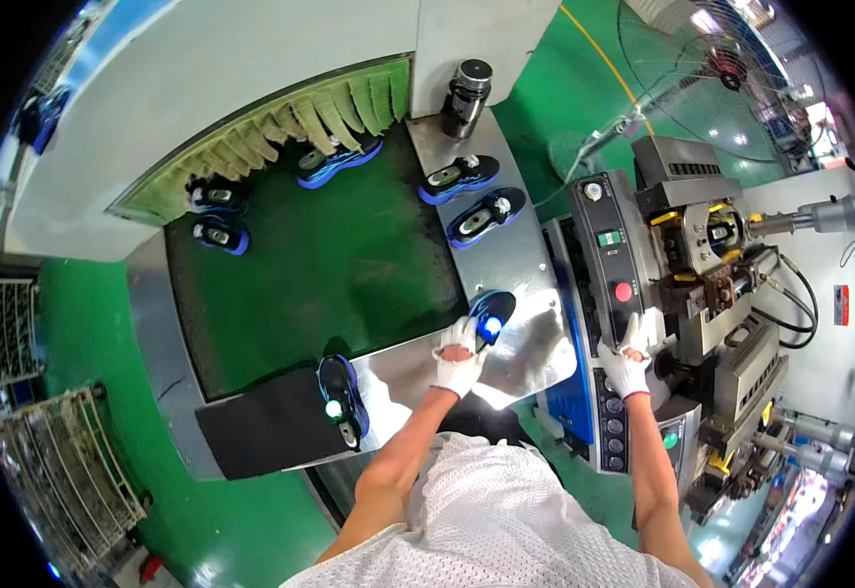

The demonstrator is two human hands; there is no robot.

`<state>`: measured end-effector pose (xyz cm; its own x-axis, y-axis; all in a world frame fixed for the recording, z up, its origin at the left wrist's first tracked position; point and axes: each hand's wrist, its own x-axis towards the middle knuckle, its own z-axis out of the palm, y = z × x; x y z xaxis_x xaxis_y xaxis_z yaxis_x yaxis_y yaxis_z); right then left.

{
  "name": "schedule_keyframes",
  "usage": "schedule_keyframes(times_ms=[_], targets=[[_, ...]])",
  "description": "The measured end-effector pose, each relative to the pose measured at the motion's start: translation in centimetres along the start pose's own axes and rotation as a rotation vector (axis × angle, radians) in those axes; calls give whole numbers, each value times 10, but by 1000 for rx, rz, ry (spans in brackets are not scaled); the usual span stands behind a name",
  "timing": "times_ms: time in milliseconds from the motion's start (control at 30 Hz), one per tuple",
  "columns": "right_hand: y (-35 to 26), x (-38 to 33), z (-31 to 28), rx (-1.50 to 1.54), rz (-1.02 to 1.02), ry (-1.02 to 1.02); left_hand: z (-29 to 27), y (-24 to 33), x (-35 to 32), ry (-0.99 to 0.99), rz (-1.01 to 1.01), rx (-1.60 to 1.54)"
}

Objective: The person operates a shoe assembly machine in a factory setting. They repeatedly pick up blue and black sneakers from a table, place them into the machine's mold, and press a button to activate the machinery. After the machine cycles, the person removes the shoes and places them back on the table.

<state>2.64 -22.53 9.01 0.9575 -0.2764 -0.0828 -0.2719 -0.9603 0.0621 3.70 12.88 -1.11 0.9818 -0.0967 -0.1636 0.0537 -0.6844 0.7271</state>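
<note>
- Blue-and-black shoe (491,316) is lying at the front right corner of the steel apron (535,343), just off the green conveyor belt (329,265), and your gloved left hand (459,355) is closing its fingers around the heel end.
- Your gloved right hand (626,365) is resting on the control panel (613,294) of the press machine (711,265), fingers laid flat on its lower edge below the red button (623,291); nothing is being held there.
- A second shoe (341,397) is sitting at the apron's front edge, to your left, partly over a black mat (261,426).
- Two more shoes (473,196) are waiting along the right edge of the apron, with others (339,162) emerging from the curtain of green strips (280,122) at the belt's far end.
- A dark metal flask (466,96) is standing at the far right corner.
- Judging from the frame, you are likely doing best by gripping the shoe firmly at the heel, keeping the sole level while lifting, and holding your right fingers clear of the red button until the shoe is seated.
</note>
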Motion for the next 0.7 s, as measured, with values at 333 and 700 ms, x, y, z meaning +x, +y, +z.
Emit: schedule_keyframes(times_ms=[333,700], targets=[[-107,-101,-5,318,131,-279,-12,-32,123,-48,368,-129],[-53,-173,20,164,453,-621,-341,-270,135,797,-125,487]])
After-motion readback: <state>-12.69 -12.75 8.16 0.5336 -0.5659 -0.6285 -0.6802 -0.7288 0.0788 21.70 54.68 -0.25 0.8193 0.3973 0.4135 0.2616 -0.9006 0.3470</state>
